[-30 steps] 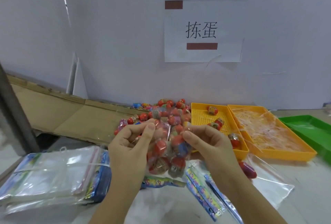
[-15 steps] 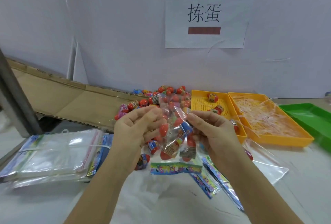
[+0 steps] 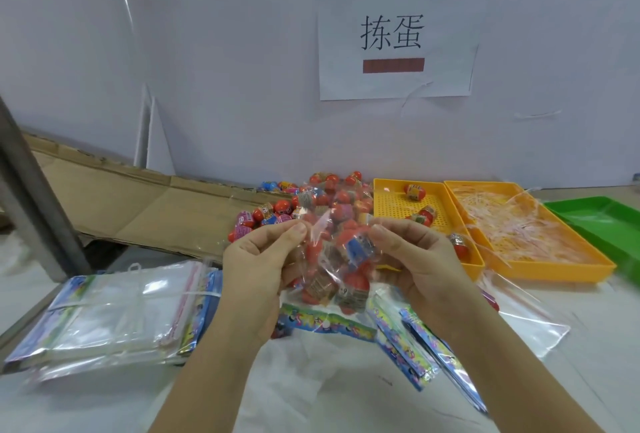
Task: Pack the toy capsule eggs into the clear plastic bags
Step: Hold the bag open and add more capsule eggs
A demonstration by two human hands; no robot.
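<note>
**Filled bag pinched at its mouth, closure not confirmed**

At the far left a stack of empty bags was seen lying flat on the table, with flattened cardboard behind it. The left hand was found curled, the upper left edge of a clear plastic bag being pinched between its thumb and fingertips. That bag was held up above the table, between the two hands, and was packed with toy capsule eggs. A printed header strip hung at its lower end. Behind it a pile of loose eggs was left near the wall. The right hand was likewise curled, with the upper right edge of the film pinched between thumb and fingers. Further right, a yellow tray with a few eggs, a second yellow tray holding film, and a green tray were set side by side.

Whether the mouth was already pressed closed could not be told; it was judged more likely open. Were either pinch relaxed or the bag tipped, eggs could be spilled onto the table, since the whole load was carried by thin film at two points. Were the edges pulled apart too hard, the film could be torn or creased, and a crooked closure could be produced.
</note>
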